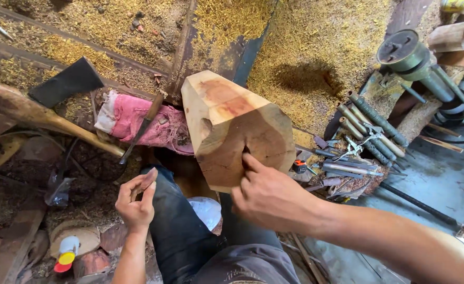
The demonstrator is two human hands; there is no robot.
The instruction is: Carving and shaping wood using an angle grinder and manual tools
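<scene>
A big pale wood block (232, 123) with reddish heartwood and cut-off corners stands tilted between my knees. My right hand (266, 194) presses against its near end face, with the index finger pointing into a small dark hole there. My left hand (136, 202) hovers to the left of my dark trouser leg (176, 226), fingers loosely curled around a small thin thing I cannot make out.
An axe (42, 102) with a wooden handle lies at the left. A pink rag (145, 123) and a chisel (142, 129) lie behind the block. Several turning chisels (368, 129) and a lathe part (408, 55) are at the right. Sawdust covers the far floor.
</scene>
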